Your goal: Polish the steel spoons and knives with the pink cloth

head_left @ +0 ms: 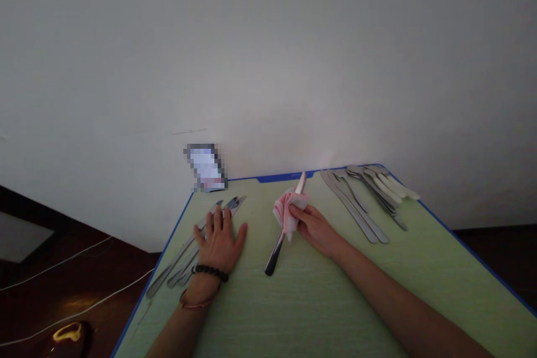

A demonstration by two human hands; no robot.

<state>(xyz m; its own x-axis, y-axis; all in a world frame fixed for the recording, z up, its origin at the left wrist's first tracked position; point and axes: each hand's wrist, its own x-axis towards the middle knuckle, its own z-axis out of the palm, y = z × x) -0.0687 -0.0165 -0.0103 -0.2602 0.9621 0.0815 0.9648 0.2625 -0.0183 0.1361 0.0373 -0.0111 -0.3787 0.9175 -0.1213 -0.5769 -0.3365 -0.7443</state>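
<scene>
My right hand (314, 227) pinches a crumpled pink and white cloth (285, 207) wrapped round the middle of a table knife (274, 254). Its blade tip points to the far edge and its dark, shiny handle toward me; I cannot tell whether the knife rests on the table. With fingers spread, my left hand (220, 243) lies over several metal table knives (176, 260) on the left side. It hides their middle parts; the blade tips show beyond the fingers.
A green table (260, 313) with a blue rim stands against a pale wall. At its right lie two more knives (352, 207), metal forks and spoons (373, 187), and white-handled cutlery (394, 184). A blurred phone (207, 168) leans at the back left. White cables (84, 310) cross the dark floor.
</scene>
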